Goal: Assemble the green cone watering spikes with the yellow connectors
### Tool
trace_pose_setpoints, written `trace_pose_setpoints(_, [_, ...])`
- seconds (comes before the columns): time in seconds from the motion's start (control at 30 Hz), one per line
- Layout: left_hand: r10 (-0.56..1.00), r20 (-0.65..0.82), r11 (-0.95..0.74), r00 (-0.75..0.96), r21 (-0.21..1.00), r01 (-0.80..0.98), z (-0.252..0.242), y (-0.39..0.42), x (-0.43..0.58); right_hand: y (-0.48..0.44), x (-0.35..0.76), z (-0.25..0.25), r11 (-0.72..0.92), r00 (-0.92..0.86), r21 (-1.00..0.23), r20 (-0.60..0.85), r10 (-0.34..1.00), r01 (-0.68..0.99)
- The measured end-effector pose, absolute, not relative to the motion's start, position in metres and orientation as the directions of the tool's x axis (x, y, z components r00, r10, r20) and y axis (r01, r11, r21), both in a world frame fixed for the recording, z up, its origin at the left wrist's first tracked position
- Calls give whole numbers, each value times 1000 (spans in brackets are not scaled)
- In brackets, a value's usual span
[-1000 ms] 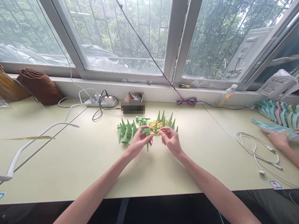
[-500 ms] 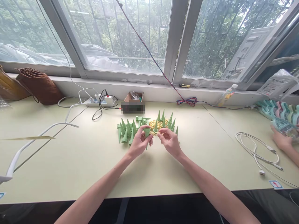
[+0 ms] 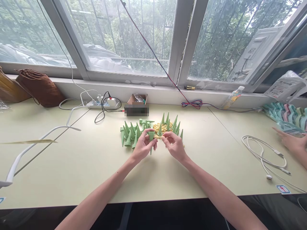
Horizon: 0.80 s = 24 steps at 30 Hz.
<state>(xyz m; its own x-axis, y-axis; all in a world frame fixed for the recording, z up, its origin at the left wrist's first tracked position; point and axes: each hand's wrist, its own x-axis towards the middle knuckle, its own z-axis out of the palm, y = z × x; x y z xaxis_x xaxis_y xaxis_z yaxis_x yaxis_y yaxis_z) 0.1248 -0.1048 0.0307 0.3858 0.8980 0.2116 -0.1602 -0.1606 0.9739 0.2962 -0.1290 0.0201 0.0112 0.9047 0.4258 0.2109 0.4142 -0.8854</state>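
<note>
My left hand [image 3: 142, 147] is closed round a green plastic cone [image 3: 151, 139] whose tip points down toward me. My right hand [image 3: 175, 146] pinches a small yellow piece [image 3: 158, 136] beside the cone's wide upper end. Just behind my hands lies a pile of small yellow pieces [image 3: 162, 127]. Several green cones [image 3: 129, 133] lie to the left of that pile. More green cones [image 3: 174, 123] stand upright on its right side.
A small cardboard box [image 3: 137, 99] and a power strip [image 3: 100, 103] with cables sit near the window sill. A brown bag [image 3: 39, 88] lies far left. White cables [image 3: 265, 154] lie at the right, where another person's hand [image 3: 291, 143] touches a plastic packet [image 3: 290, 127].
My right hand has brought the yellow piece closer to the cone's upper end. The other person's hand at the right has shifted, with the packet now nearer the coloured stack.
</note>
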Motion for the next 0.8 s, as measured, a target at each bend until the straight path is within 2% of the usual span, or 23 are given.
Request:
trace_pose_setpoints(0.2, [901,206,-151,381,974,-169,33,-105,125,-128,297,17,415,-11,-882,423,906,222])
trace_pose_setpoints(0.5, [896,183,-141,404,981,-132,31,-105,124,-127,297,17,422,-55,-894,418,907,150])
trace_pose_setpoints(0.8, [883,186,-142,431,981,-133,30,-104,123,-125,297,10,435,-53,-883,433,900,174])
